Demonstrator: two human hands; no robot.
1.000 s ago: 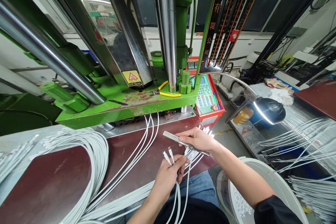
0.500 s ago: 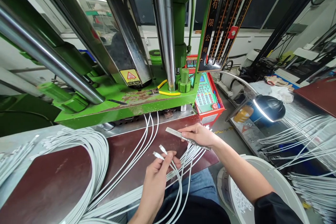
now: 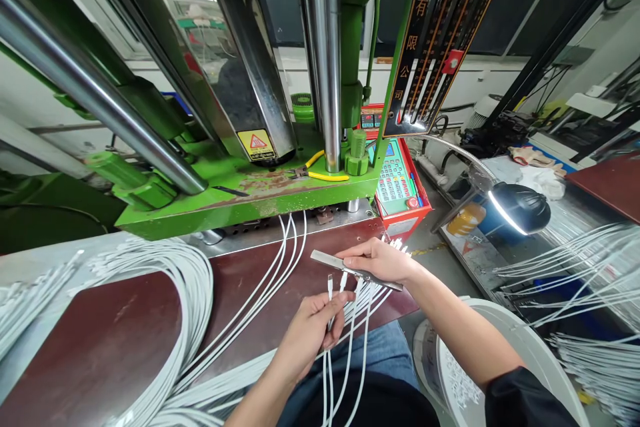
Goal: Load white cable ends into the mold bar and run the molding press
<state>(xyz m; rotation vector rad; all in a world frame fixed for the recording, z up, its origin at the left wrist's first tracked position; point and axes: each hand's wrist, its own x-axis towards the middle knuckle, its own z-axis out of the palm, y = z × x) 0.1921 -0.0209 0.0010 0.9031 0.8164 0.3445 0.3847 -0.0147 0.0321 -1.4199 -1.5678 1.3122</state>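
Between the fingers and thumb of my left hand are two white cables, with their plug ends pointing up. My right hand grips a narrow flat metal bar, held slantwise over the brown board. The plugs stand just below the bar; whether one touches it I cannot tell. More white cables hang down beside the bar under my right hand, and their upper ends are partly hidden. Behind them a bundle of white cables runs across the board's front edge.
A green press stands ahead, with yellow-handled pliers on its ledge. Several cables come out beneath it. A coiled cable bundle lies on the brown board. To the right are a red control box and a white bucket.
My left hand has moved right, bringing the two plugs closer to the metal bar and turning them more upright. My right hand stays nearly in place with the bar. The view has shifted slightly.
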